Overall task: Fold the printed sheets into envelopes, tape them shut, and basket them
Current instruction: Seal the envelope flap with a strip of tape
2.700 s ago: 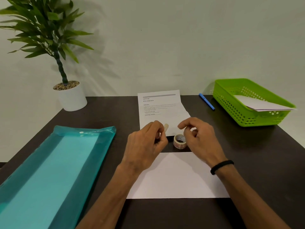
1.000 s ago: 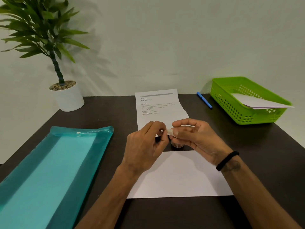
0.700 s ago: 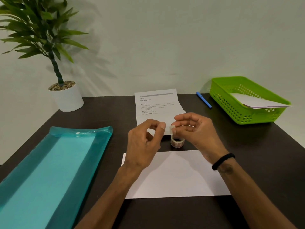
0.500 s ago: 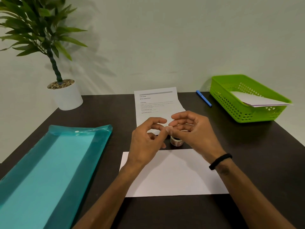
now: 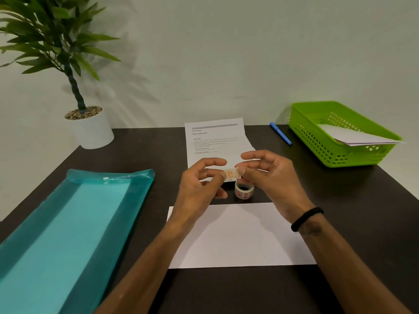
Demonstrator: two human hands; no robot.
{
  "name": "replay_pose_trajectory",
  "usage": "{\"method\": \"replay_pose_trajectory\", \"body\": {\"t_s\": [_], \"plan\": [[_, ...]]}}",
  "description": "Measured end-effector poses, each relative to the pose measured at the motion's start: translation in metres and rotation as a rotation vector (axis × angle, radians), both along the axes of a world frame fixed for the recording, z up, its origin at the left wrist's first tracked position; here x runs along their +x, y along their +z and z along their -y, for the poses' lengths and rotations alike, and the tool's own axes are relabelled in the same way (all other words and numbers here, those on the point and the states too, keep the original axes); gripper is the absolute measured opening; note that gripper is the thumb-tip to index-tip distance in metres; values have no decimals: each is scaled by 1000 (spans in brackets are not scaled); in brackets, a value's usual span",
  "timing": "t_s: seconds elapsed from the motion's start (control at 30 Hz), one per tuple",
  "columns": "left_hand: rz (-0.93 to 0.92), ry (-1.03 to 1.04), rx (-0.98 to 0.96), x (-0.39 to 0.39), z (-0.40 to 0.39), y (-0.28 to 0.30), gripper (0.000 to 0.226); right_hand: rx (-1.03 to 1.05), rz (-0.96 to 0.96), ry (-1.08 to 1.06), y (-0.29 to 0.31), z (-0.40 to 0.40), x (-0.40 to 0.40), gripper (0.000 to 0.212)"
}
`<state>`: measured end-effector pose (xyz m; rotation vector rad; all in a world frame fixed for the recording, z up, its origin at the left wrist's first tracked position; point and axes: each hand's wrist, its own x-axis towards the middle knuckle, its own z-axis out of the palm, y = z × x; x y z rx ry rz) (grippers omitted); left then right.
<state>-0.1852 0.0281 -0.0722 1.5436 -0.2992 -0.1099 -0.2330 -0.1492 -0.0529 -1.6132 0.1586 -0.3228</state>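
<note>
While a folded white envelope [image 5: 240,236] lies flat on the dark table [image 5: 362,211] near its front edge, a person holds a short strip of tape [image 5: 231,173] stretched in the air between both hands. The left hand [image 5: 199,184] pinches one end between thumb and finger, the right hand [image 5: 267,175] pinches the other, and the spare fingers of both fan loosely outward. Directly below the strip, the tape roll [image 5: 243,191] sits on the table just beyond the envelope's far edge. A printed sheet [image 5: 215,141] lies further back, partly hidden by the hands. At the right rear, a green basket [image 5: 317,137] holds what appear to be finished envelopes [image 5: 353,137], with a blue pen [image 5: 280,133] beside it. A teal folder [image 5: 68,223] occupies the left side, a potted plant [image 5: 88,128] the far left corner.
</note>
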Motion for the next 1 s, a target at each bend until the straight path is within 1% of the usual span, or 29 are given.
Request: {"method": "replay_pose_trajectory", "body": {"t_s": [0.33,0.57,0.67,0.83,0.9,1.0], "plan": [[17,28,11,0,0,2,28,-25,-21,74,2,0,-1,44],[33,70,42,-1,2,3,31,-81,-53,-10,0,-1,0,36],[21,87,34,0,1,3,33,-68,-77,1,0,-2,0,32],[11,48,13,-5,2,3,31,-36,-55,-28,3,-1,-2,27],[19,41,41,-6,4,1,27,-33,-40,-42,4,1,-3,25],[81,84,128,-7,5,-1,21,-40,-24,-58,3,4,-2,23]]}}
